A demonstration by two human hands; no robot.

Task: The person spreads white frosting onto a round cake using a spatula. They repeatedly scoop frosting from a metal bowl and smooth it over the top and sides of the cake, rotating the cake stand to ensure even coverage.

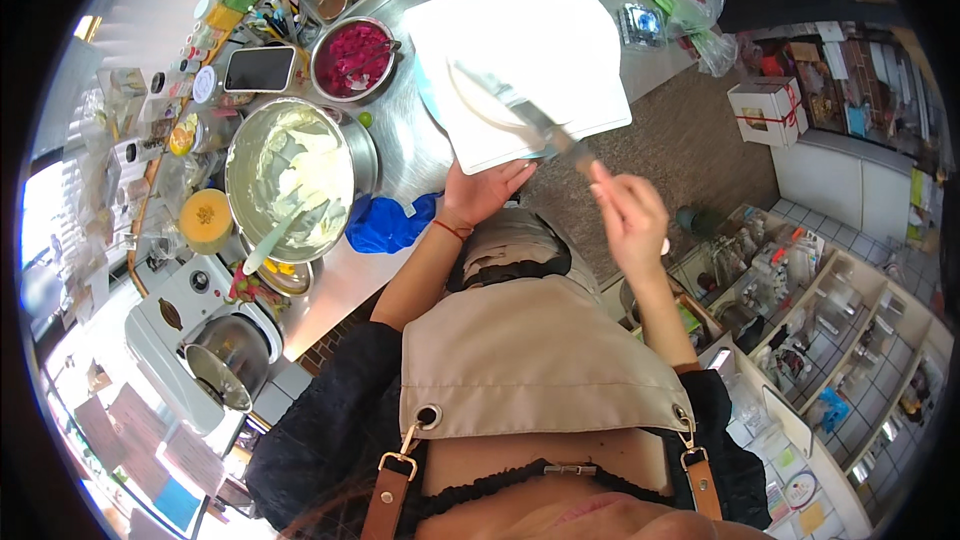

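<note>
Spatula [541,121], extending forward-left, is gripped by the right hand [630,215]; the white board [530,25] is met at its near edge by the uncurled left hand [482,193]

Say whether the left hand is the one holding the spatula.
No, the right hand grips the spatula by its handle, and the left hand is apart from it.

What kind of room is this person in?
Probably a kitchen for baking. There's a bowl of white cream, what looks like a mixer, and a flat spatula in the right hand.
</note>
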